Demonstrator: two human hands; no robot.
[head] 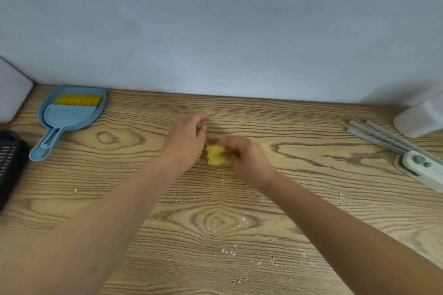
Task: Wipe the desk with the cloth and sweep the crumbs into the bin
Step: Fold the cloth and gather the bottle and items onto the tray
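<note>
We are gripping the bunched yellow cloth (217, 155) in right fingers (231, 148); left hand (187, 137) relaxed, empty. Next: wiping crumbs (239, 256) across the desk (287, 122).

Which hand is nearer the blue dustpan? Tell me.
Left. The left hand hovers mid-desk, to the right of the blue dustpan. The right hand is further right still, holding the yellow cloth.

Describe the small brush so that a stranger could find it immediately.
Start at the wooden desk and go to its far left corner by the wall. A blue dustpan lies there, and the brush rests inside it. Its yellow bristles distinguish it from everything nearby.
</note>
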